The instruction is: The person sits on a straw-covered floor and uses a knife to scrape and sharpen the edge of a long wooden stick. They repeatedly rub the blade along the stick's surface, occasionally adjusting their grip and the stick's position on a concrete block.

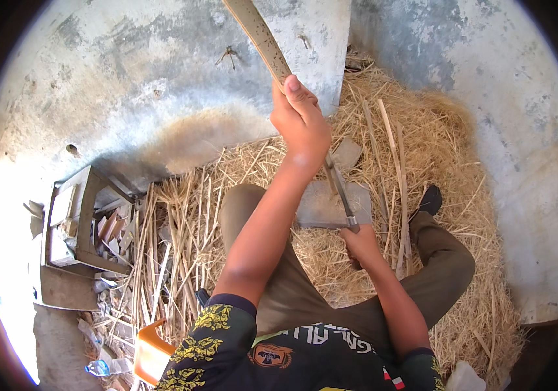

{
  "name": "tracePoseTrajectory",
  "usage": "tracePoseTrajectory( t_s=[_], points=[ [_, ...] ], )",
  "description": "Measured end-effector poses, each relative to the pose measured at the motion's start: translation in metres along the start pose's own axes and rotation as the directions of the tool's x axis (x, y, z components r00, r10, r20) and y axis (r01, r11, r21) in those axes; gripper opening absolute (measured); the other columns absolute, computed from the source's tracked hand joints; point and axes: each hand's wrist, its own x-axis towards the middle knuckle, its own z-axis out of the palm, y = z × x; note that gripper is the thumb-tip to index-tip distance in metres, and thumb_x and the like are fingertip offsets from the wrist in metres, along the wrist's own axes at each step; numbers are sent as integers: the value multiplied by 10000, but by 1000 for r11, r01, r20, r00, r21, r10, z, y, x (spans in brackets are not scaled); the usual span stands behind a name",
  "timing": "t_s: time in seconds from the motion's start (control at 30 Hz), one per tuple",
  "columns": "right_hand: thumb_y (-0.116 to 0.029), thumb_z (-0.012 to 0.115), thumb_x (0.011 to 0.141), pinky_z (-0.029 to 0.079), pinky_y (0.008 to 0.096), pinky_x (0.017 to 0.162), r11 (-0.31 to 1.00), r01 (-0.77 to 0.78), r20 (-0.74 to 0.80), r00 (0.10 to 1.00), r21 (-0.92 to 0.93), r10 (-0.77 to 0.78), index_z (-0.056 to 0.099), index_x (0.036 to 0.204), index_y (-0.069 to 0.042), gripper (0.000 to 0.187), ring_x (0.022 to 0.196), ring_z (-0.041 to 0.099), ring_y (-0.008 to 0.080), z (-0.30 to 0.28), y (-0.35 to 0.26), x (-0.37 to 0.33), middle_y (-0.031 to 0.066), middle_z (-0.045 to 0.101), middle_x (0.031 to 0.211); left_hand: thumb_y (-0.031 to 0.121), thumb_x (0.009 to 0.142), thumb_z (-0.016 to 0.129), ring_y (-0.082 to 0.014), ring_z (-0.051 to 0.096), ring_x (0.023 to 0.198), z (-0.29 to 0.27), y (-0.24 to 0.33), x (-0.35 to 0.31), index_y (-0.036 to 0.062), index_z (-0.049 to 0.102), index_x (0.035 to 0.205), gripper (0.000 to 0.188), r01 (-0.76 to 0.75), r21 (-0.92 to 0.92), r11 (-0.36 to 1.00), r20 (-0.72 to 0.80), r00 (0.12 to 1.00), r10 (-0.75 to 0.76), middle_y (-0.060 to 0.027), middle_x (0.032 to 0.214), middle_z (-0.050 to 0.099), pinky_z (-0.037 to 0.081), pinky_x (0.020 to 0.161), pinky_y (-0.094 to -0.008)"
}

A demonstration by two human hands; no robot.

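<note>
My left hand [302, 120], raised in front of me with its fingers wrapped round, grips a long flat bamboo strip [259, 39]. The strip slants up and to the left, out of the top of the view; its lower part passes behind my hand and wrist. Lower and to the right, my right hand [362, 246] is closed round the handle of a long-bladed knife [343, 195]. The blade points up and away from me, and its tip is hidden by my left wrist. Beneath the blade lies a grey block [315, 203], between my bent legs.
Straw-like shavings [442, 137] cover the floor around me. Long loose strips [393, 156] lie on the right; more sticks [168, 241] pile up on the left. A wooden frame with scraps [87, 221], a plastic bottle [106, 367] and an orange plastic object [150, 355] stand or lie left. Walls rise ahead.
</note>
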Motion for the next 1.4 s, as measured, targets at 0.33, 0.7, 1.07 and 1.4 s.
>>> tracePoseTrajectory(
  t_s=[0.33, 0.7, 1.07, 1.4],
  points=[
    [-169, 718, 854, 336, 319, 480, 936, 139, -79, 990, 323, -119, 577, 653, -23, 286, 505, 443, 65, -10, -33, -14, -24, 503, 549, 441, 1102, 359, -57, 402, 495, -3, -7, 6, 57, 439, 909, 438, -47, 64, 997, -75, 996, 52, 2, 634, 443, 343, 435, -242],
    [-172, 695, 814, 384, 337, 514, 988, -129, 53, 991, 87, 125, 555, 607, -11, 298, 513, 472, 119, -6, -7, -15, 28, 526, 542, 441, 1098, 378, -55, 401, 496, -8, -10, 10, 54, 435, 905, 435, -19, 21, 1000, -81, 996, 20, 5, 654, 445, 345, 433, -230],
    [-157, 677, 858, 403, 331, 484, 995, -29, -44, 999, -97, 25, 553, 696, 24, 273, 487, 496, 128, 4, 21, 17, 59, 546, 565, 455, 1101, 349, -56, 385, 463, -2, -7, 5, 68, 418, 860, 461, -57, 20, 998, -48, 997, 58, 16, 597, 421, 325, 410, -237],
    [-148, 681, 872, 350, 327, 382, 950, -249, 104, 967, 190, 233, 527, 703, -55, 247, 403, 448, 117, 8, -21, 5, 12, 493, 533, 469, 1101, 325, -63, 379, 457, 2, -10, 4, 77, 408, 848, 474, -47, -8, 999, -25, 999, 46, 10, 597, 414, 328, 412, -235]
  ],
)
